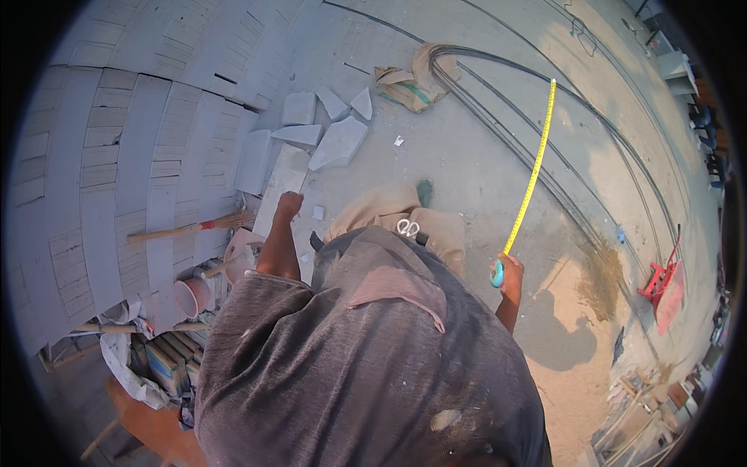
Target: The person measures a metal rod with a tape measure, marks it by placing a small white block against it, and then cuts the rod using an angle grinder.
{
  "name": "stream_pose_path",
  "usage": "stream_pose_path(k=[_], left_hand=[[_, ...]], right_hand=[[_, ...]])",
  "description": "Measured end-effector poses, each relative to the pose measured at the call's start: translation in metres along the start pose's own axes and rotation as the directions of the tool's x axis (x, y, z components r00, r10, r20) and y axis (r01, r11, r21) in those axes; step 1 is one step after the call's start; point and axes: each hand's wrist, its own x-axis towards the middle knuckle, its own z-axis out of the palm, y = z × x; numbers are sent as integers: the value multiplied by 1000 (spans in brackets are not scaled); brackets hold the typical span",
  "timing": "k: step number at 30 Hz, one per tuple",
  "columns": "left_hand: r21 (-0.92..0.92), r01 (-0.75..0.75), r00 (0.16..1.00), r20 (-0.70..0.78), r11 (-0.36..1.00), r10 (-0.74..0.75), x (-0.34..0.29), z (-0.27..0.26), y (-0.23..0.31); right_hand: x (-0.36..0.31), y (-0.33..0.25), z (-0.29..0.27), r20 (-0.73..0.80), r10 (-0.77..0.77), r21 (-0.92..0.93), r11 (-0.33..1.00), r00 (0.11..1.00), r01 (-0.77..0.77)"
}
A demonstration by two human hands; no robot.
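My right hand (511, 279) is wrapped round a turquoise tape measure (497, 272). From its case a long yellow blade (532, 175) reaches forward, curving a little, over the ground and past some dark rods. On the other side, my left hand (289, 205) is closed in a fist above a long pale slab (284, 175); nothing shows sticking out of it, and its palm is hidden. White looped handles, like those of scissors (407, 227), stick up at my waist.
Cut grey block pieces (340, 142) lie ahead of the slab. A block wall (148, 156) rises at left, with a broom (183, 229) and a pink bucket (192, 297) beside it. Long dark rods (506, 117) bend across the ground near a sack (408, 86). A red tool (661, 288) lies far right.
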Motion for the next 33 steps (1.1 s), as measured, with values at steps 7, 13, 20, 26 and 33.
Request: stream_pose_path(k=[7,13,20,26,33], left_hand=[[-313,-91,996,-50,945,80,187,-68,73],[-628,613,781,386,480,-492,282,-50,79],[-527,843,478,638,110,-604,374,71,10],[-444,895,321,702,-39,-636,590,141,-33],[-412,907,185,568,-83,-802,716,273,-73]], right_hand=[[97,-165,111,312,117,94,984,943,-153],[262,-224,232,469,227,184,920,853,-346],[354,-162,359,523,404,1,880,751,-475],[396,-106,398,455,523,1,809,720,-588],[396,-127,413,450,621,-161,764,642,-625]])
